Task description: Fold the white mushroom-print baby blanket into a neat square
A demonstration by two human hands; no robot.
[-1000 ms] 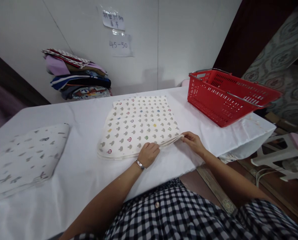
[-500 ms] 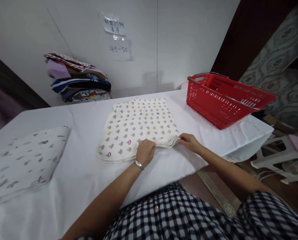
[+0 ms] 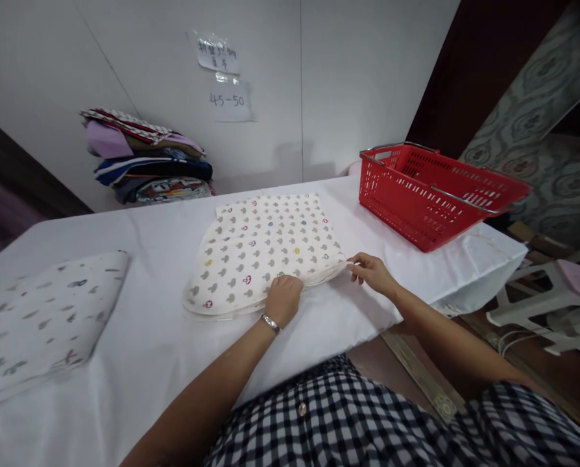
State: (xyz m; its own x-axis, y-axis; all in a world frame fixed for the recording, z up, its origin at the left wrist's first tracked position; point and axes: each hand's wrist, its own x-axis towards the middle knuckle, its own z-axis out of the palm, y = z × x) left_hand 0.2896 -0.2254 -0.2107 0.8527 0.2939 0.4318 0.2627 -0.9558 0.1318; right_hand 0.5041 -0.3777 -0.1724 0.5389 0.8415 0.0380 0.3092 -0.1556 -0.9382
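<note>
A folded cream cloth (image 3: 265, 246) printed with small mushrooms lies before me in several layers. My left hand (image 3: 284, 299), with a silver bracelet at the wrist, is closed over the cloth's near edge; its fingertips are partly hidden. At the near right corner, my right hand (image 3: 372, 272) pinches the layered edge between thumb and fingers. Between the two hands that edge is lifted slightly and runs nearly straight. Another folded white cloth (image 3: 51, 318) with a scattered dark print rests farther left, apart from both hands.
A white tablecloth (image 3: 154, 285) covers the table. The red shopping basket (image 3: 416, 201) stands at the back right. Behind the table's back left edge is a stack of folded fabrics (image 3: 148, 159). Paper signs (image 3: 229, 100) hang on the wall, and a white plastic stool (image 3: 538, 305) stands at right.
The bunched near right edge of the mushroom cloth is now straighter and flatter. My right hand's fingers have shifted slightly at the corner, while my left hand stays on the edge.
</note>
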